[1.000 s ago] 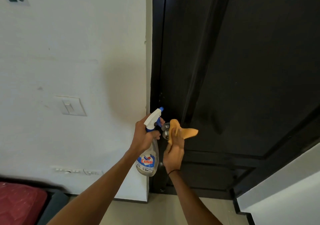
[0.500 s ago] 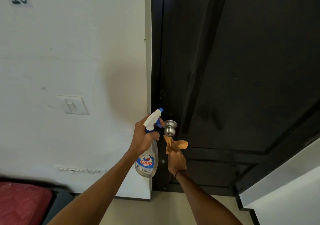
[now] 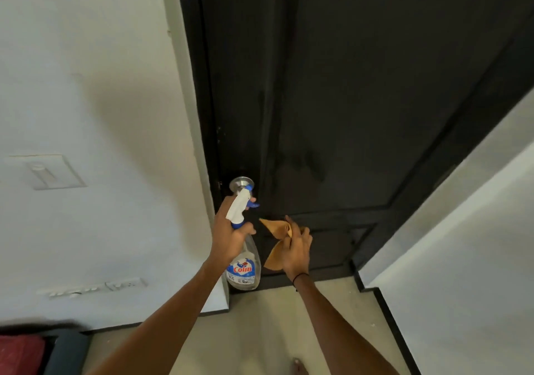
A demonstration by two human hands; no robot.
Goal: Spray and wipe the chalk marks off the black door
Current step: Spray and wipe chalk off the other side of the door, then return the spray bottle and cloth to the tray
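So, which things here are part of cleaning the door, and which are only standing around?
For the job:
- door
- spray bottle, held in the left hand
- cloth, held in the right hand

Only around:
- knob
- wall switch
- socket strip
- red cushion

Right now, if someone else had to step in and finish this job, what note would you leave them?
Left hand grips the spray bottle upright, nozzle toward the black door, just below the silver knob.
Right hand holds the orange cloth bunched, close to the door's lower panel; whether it touches cannot be told.
Done: a faint damp-looking smear shows on the panel right of the knob; no chalk marks show.
Left: probably check for leftover chalk and wipe the smear dry.
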